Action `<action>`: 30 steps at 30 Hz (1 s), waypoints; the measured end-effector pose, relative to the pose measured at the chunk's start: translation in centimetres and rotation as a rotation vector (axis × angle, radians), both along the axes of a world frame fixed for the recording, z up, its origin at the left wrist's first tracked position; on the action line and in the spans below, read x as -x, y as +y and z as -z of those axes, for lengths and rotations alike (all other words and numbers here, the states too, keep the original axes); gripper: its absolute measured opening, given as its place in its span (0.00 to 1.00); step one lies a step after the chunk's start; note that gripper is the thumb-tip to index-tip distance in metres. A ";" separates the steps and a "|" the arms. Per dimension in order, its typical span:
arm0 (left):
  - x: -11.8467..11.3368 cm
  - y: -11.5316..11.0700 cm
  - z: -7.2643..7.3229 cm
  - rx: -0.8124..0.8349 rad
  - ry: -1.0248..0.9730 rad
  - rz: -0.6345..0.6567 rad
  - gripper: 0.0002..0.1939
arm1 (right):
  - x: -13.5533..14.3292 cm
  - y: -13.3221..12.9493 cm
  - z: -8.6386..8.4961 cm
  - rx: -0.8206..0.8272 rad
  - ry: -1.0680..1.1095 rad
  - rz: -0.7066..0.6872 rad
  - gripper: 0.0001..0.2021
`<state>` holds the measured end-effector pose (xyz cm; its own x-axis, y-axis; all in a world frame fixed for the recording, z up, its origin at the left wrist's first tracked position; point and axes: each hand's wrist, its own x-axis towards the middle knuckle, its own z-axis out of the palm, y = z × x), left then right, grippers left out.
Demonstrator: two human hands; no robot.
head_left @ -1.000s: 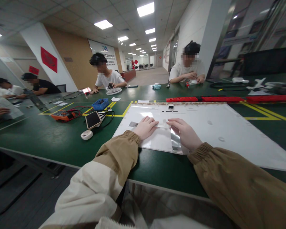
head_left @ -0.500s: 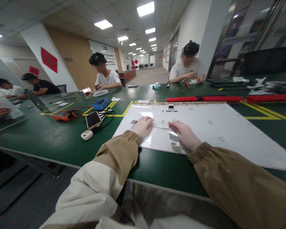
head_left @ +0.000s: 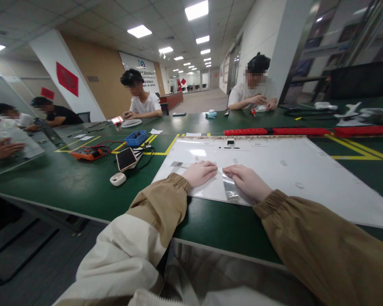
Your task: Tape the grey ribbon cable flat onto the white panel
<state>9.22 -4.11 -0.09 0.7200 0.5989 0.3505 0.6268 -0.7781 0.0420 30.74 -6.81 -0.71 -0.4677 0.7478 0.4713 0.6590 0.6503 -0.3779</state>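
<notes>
L hand (head_left: 200, 173) & R hand (head_left: 246, 182) both lie palm-down on the white sheet (head_left: 284, 170), fingertips nearly meeting at 12 o'clock from the wearer. Fingers flat, extended, not gripping – they press a clear film strip (head_left: 229, 187) against the sheet, prob. to keep it flat and stop it sliding. Strip runs from between the hands toward 6 o'clock, ending near the sheet's near edge; it's thin, glossy, greyish-transparent w/ a darker end. A 2nd small silvery piece (head_left: 177, 164) lies at 10 o'clock of the L hand. Sheet rests on the green worktop (head_left: 67, 182) – phone (head_left: 126, 159) and white earbud case (head_left: 118, 179) at 9 o'clock.
</notes>
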 end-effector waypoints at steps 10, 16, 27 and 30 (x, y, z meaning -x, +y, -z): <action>-0.5 -0.2 -0.4 -0.022 0.091 -0.185 0.18 | 0.1 -0.1 -0.2 -0.018 -0.074 -0.038 0.18; -1.0 0.3 -0.5 -0.023 0.090 -0.245 0.17 | 0.6 -0.1 -0.2 -0.017 -0.182 -0.043 0.18; -1.0 0.7 0.2 -0.067 0.051 -0.314 0.18 | 1.8 -1.2 0.5 -0.048 -0.414 0.057 0.23; -0.9 0.7 0.4 -0.016 0.009 -0.326 0.19 | 1.9 -0.9 1.1 -0.002 -0.458 0.080 0.27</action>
